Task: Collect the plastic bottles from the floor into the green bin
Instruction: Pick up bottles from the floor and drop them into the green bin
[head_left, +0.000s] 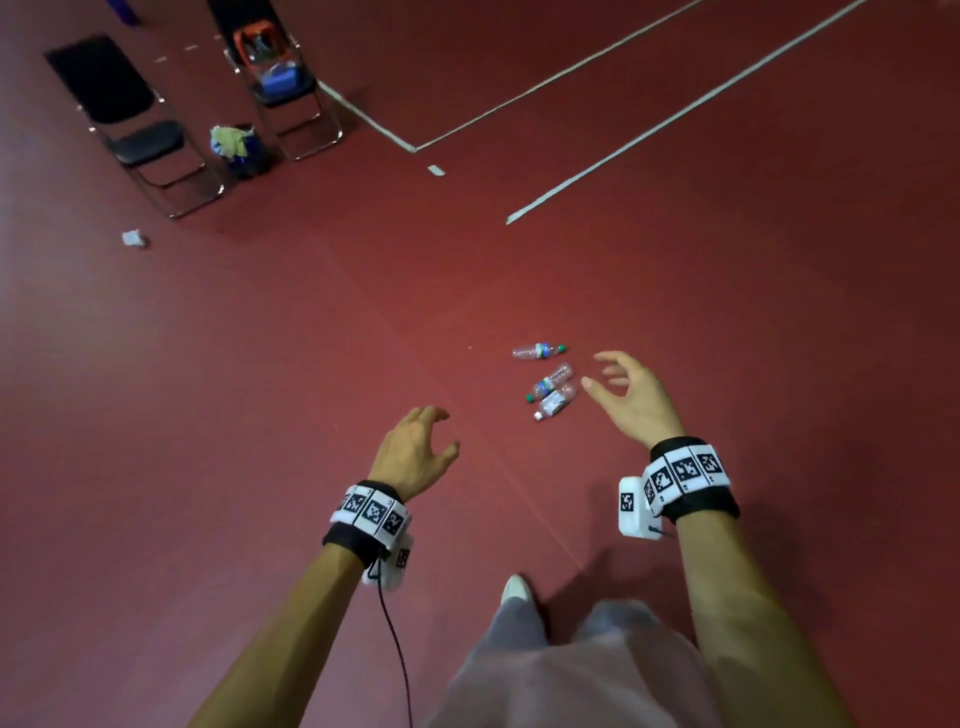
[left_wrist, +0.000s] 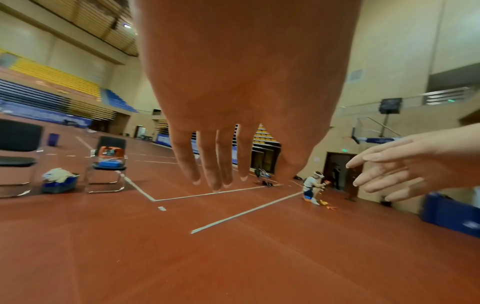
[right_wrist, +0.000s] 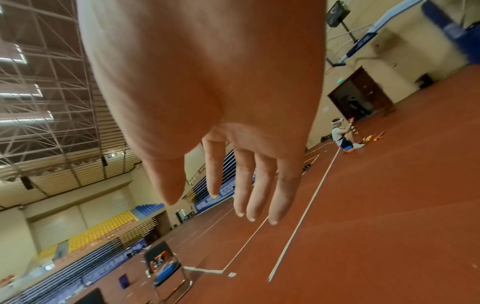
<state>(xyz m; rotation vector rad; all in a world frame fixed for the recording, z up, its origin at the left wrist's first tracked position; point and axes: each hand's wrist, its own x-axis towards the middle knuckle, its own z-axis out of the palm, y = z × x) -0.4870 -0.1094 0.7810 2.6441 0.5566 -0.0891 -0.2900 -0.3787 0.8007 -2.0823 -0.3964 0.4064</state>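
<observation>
Both hands hang empty above the red floor (head_left: 311, 338), near three plastic bottles.

The three clear plastic bottles lie on their sides on the floor: one with a green cap (head_left: 539, 351) lies farthest from the person, and nearer lie a second green-capped one (head_left: 550, 383) and a white-capped one (head_left: 556, 401), these two side by side and touching. The right hand (head_left: 631, 400) hovers just beside the bottles, fingers (right_wrist: 281, 195) loosely spread and slightly curled, holding nothing. The left hand (head_left: 415, 451) hangs on the bottles' other side, farther off, fingers (left_wrist: 207, 164) relaxed with narrow gaps, also empty. Far beyond the bottles stand two black folding chairs (head_left: 130, 130), with a small blue bin (head_left: 244, 150) heaped with cloth between them.
</observation>
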